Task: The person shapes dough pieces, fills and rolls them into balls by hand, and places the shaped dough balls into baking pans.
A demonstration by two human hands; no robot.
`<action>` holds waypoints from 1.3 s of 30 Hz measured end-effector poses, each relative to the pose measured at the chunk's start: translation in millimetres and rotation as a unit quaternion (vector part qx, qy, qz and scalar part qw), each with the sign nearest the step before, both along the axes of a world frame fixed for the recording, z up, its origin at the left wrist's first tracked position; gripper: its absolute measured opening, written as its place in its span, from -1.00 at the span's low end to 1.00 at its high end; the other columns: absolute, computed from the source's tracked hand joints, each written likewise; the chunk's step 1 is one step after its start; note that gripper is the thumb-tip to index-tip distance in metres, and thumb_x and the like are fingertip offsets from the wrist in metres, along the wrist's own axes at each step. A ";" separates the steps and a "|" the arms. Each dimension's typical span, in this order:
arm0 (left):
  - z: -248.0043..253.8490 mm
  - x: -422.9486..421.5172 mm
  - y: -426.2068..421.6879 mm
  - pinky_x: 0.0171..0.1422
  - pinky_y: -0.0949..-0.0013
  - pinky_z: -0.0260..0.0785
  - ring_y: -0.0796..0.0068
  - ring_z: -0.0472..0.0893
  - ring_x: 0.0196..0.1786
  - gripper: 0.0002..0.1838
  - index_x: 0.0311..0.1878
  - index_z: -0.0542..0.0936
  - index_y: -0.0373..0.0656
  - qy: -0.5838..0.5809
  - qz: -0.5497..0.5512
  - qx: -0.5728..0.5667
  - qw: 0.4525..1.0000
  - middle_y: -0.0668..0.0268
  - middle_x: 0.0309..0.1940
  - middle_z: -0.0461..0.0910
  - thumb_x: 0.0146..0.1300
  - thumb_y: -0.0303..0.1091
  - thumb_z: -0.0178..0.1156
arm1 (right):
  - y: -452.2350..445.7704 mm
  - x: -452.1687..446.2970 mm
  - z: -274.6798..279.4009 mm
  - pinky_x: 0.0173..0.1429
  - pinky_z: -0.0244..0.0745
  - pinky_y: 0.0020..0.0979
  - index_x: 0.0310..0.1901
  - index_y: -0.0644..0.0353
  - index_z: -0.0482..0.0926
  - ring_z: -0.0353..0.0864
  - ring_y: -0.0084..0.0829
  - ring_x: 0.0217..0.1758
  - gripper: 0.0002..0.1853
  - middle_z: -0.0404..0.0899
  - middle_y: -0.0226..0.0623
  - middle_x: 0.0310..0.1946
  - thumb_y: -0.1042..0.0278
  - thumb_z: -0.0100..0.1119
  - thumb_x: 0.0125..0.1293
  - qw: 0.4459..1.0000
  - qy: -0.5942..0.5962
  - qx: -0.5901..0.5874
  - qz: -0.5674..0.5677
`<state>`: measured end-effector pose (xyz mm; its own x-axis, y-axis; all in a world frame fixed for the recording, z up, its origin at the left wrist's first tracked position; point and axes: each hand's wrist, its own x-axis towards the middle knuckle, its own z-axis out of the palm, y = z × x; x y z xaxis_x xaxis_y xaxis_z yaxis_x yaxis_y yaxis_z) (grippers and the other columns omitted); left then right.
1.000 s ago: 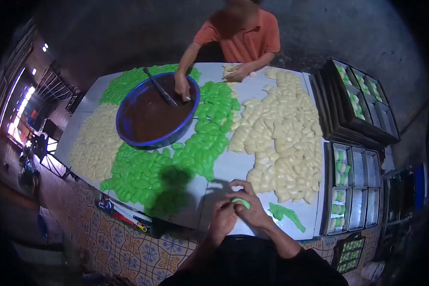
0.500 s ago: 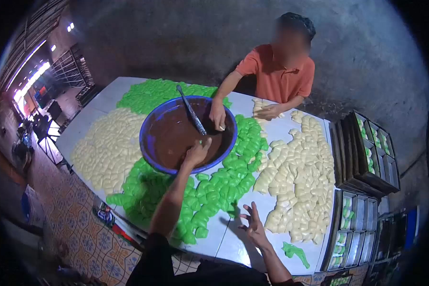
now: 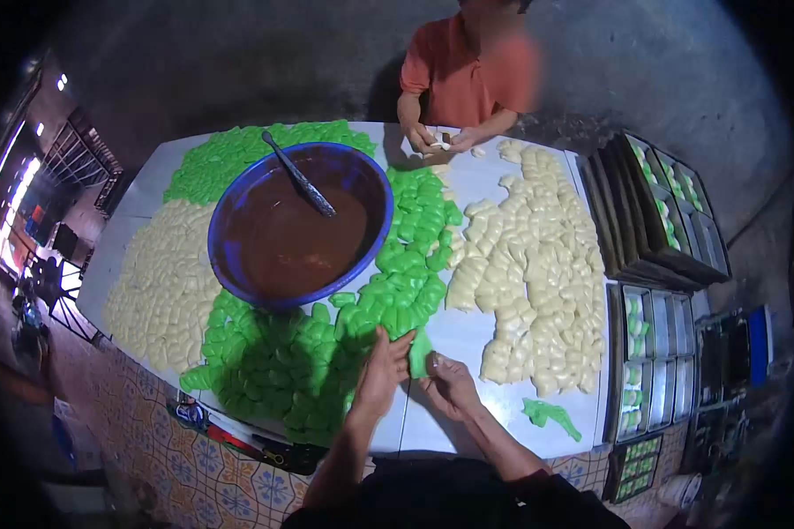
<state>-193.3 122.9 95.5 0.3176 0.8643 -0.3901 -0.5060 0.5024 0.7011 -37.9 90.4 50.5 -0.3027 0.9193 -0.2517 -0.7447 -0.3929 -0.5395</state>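
Observation:
My left hand (image 3: 381, 377) and my right hand (image 3: 451, 384) are close together above the table's near edge. Between them is a flattened piece of green dough (image 3: 421, 353). My right thumb and fingers pinch its lower right side. The fingers of my left hand reach to its left edge and seem to support it, with the left thumb apart. Whether anything lies on my left fingers is hidden. Just beyond are many green dough pieces (image 3: 406, 295). A blue bowl (image 3: 229, 280) of brown paste (image 3: 300, 238) stands farther left, with a long-handled utensil (image 3: 298, 176) leaning in it.
Cream dough pieces (image 3: 538, 273) cover the table's right side; more cream pieces (image 3: 159, 282) lie left. A green scrap (image 3: 551, 416) is near the front edge. Metal trays (image 3: 653, 353) and stacked trays (image 3: 670, 207) stand right. Opposite, a person in an orange shirt (image 3: 468, 84) handles cream dough.
My left hand has left the bowl and come back beside my right hand, which now holds green dough. The other person's hand has left the bowl too. The view has shifted.

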 end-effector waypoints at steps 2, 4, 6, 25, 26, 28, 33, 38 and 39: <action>-2.0 20.5 -27.6 0.26 0.26 0.27 0.40 0.45 0.15 -0.48 0.30 0.41 -0.15 0.052 0.085 0.017 0.995 0.18 0.13 0.47 0.46 0.00 -0.10 | -11.0 11.7 -27.4 -0.10 0.48 -0.52 0.13 0.36 0.45 0.54 -0.36 -0.06 -0.61 0.44 -0.17 0.07 0.36 0.16 0.34 0.975 -0.218 0.016 -0.038; 7.8 41.1 -49.6 0.16 0.33 0.35 0.48 0.47 0.10 -0.55 0.29 0.39 -0.30 0.075 0.121 -0.019 0.990 0.24 0.06 0.49 0.37 -0.36 0.10 | -27.1 17.8 -18.9 -0.10 0.44 -0.48 0.12 0.34 0.47 0.50 -0.33 -0.08 -0.63 0.42 -0.17 0.06 0.46 0.18 0.28 0.879 -0.452 0.130 -0.082; -1.5 52.1 -62.3 0.07 0.43 0.41 0.53 0.48 0.10 -0.59 0.25 0.42 -0.33 0.122 0.089 -0.009 0.988 0.21 0.04 0.50 0.34 -0.48 0.11 | -46.6 25.8 23.1 -0.08 0.41 -0.45 0.11 0.31 0.49 0.46 -0.32 -0.10 -0.61 0.38 -0.16 0.04 0.56 0.20 0.21 0.663 -0.664 0.326 -0.114; -53.1 103.0 -142.4 0.01 0.40 0.46 0.46 0.55 -0.03 -0.59 0.04 0.41 -0.28 0.257 -0.096 0.245 0.930 0.19 -0.03 0.47 0.11 -0.72 0.19 | -144.2 106.8 5.0 -0.13 0.51 -0.44 0.28 0.21 0.36 0.55 -0.41 -0.14 -0.53 0.54 -0.16 -0.11 0.26 0.06 0.39 0.861 -0.491 0.122 -0.048; -49.9 105.4 -146.1 0.04 0.38 0.44 0.42 0.54 0.00 -0.56 0.06 0.39 -0.28 0.204 -0.101 0.254 0.940 0.17 -0.01 0.45 0.08 -0.74 0.19 | -147.4 113.0 -6.4 -0.14 0.52 -0.45 0.32 0.20 0.31 0.54 -0.42 -0.13 -0.50 0.53 -0.16 -0.07 0.22 0.05 0.40 0.874 -0.472 0.115 -0.019; -25.0 111.9 -149.5 0.12 0.33 0.41 0.33 0.52 0.07 -0.49 0.09 0.36 -0.28 0.099 -0.109 0.270 0.951 0.12 0.03 0.42 0.02 -0.77 0.18 | -151.6 126.4 5.0 0.08 0.46 -0.33 0.37 0.18 0.23 0.52 -0.34 -0.03 -0.44 0.49 -0.24 0.04 0.29 0.04 0.36 0.960 -0.207 -0.051 0.181; -45.7 105.6 -150.7 0.22 0.20 0.28 0.23 0.36 0.29 -0.53 0.13 0.42 -0.26 0.324 -0.053 0.315 0.890 0.10 0.16 0.41 0.08 -0.54 0.15 | -158.3 124.7 -47.7 0.24 0.38 -0.26 0.36 0.24 0.21 0.54 -0.17 0.10 -0.29 0.52 -0.08 0.09 0.57 0.16 0.13 0.804 -0.548 0.217 -0.082; -57.3 98.8 -132.7 0.15 0.29 0.32 0.30 0.52 0.06 -0.66 0.01 0.49 -0.31 0.276 0.059 0.282 0.917 0.15 -0.02 0.53 0.17 -0.41 0.15 | -163.2 177.9 -55.0 0.29 0.36 -0.29 0.21 0.28 0.41 0.51 -0.06 0.16 -0.42 0.51 0.04 0.09 0.56 0.18 0.07 0.710 -0.666 0.132 -0.189; -51.3 100.1 -132.9 0.13 0.31 0.33 0.32 0.55 0.00 -0.70 -0.02 0.51 -0.31 0.269 0.085 0.238 0.929 0.16 -0.08 0.57 0.19 -0.39 0.14 | -163.9 209.8 -63.3 0.28 0.37 -0.30 0.16 0.29 0.45 0.51 -0.05 0.14 -0.46 0.52 0.06 0.06 0.55 0.19 0.04 0.664 -0.697 0.086 -0.254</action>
